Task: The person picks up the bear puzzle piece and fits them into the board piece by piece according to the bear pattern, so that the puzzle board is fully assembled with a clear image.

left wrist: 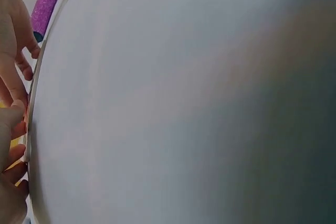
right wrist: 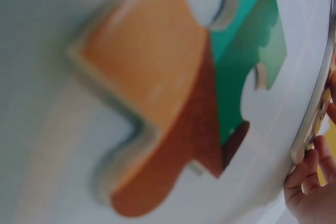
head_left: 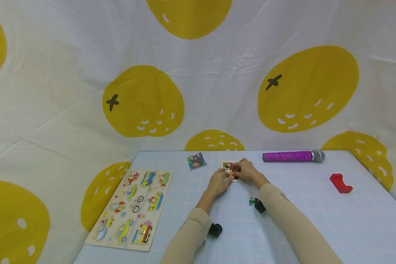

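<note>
Both hands work on a small pale-edged picture puzzle [head_left: 224,165] near the table's far middle. My left hand [head_left: 219,182] touches its near left side with bent fingertips. From the right, my right hand [head_left: 249,171] reaches over the picture, thumb and index finger pinching at a brown puzzle piece that they largely cover. In the left wrist view the fingertips of the right hand [left wrist: 16,51] and left hand [left wrist: 11,166] come together at the board's edge. A loose orange, brown and green jigsaw part [right wrist: 173,93] lies below the right wrist.
A wooden vehicle puzzle board [head_left: 118,196] lies on the left. A small picture tile [head_left: 196,160] sits at the back, a purple glitter microphone [head_left: 288,156] at back right, and a red notched block [head_left: 340,183] farther right. A fruit-patterned curtain [head_left: 224,91] hangs behind the table.
</note>
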The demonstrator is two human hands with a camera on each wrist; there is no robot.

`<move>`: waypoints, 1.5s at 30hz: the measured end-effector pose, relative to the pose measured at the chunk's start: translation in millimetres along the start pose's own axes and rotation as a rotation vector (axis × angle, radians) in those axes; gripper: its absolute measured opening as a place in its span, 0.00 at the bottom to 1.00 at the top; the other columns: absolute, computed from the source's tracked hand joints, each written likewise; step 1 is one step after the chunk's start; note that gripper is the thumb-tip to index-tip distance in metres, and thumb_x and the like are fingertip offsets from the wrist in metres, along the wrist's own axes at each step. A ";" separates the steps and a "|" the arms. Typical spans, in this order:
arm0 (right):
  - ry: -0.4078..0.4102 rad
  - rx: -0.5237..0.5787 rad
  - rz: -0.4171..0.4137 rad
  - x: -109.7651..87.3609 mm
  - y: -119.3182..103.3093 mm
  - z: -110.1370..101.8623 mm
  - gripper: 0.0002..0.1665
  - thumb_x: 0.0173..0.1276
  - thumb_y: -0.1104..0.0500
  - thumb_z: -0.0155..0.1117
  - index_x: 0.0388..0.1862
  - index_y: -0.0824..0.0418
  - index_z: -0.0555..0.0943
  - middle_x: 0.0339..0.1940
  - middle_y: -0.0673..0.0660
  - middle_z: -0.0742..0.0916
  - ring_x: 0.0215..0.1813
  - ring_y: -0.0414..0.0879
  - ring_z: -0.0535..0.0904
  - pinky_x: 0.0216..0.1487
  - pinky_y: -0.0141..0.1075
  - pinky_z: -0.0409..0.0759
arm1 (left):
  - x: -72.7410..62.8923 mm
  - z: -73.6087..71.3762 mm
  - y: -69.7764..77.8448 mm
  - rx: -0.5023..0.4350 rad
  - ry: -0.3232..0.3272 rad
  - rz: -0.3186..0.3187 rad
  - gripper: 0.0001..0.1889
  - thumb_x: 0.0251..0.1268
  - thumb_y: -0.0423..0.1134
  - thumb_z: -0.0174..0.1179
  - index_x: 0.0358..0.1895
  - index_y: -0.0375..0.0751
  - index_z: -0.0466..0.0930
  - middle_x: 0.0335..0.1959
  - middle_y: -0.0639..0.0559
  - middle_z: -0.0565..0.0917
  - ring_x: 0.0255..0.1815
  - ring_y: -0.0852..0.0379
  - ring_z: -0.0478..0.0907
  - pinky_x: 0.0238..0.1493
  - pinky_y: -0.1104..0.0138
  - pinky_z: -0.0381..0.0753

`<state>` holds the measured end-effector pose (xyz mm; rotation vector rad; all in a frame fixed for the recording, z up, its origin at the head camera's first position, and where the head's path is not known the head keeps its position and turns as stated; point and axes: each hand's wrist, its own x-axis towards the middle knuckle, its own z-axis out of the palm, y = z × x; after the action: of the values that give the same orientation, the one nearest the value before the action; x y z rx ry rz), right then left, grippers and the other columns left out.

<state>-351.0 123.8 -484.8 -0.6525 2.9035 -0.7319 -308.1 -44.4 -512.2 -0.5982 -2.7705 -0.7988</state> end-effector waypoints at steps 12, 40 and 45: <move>0.036 0.048 0.036 1.3 0.8 3.7 0.26 0.61 0.55 0.67 0.56 0.66 0.79 0.45 0.67 0.77 0.45 0.57 0.71 0.46 0.49 0.70 | 4.5 -2.3 4.2 0.137 0.024 -0.011 0.08 0.59 0.42 0.64 0.34 0.41 0.82 0.43 0.46 0.82 0.46 0.48 0.77 0.46 0.59 0.77; 0.029 0.031 0.032 2.6 -1.0 2.5 0.26 0.62 0.51 0.67 0.53 0.68 0.80 0.46 0.67 0.77 0.46 0.58 0.72 0.50 0.52 0.72 | 10.1 -6.3 -3.6 0.138 -0.126 0.008 0.30 0.59 0.56 0.62 0.59 0.40 0.75 0.55 0.44 0.76 0.56 0.48 0.72 0.59 0.59 0.71; -0.006 0.041 0.018 1.9 -5.1 -2.1 0.25 0.63 0.53 0.66 0.51 0.70 0.81 0.45 0.69 0.77 0.45 0.58 0.74 0.50 0.52 0.74 | 16.8 -8.0 0.2 0.179 -0.195 -0.033 0.38 0.53 0.62 0.64 0.63 0.42 0.72 0.61 0.44 0.72 0.59 0.46 0.69 0.60 0.57 0.70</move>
<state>-351.1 119.9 -480.5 -0.6225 2.8767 -0.7846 -322.5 -43.1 -500.5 -0.6280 -2.9939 -0.5151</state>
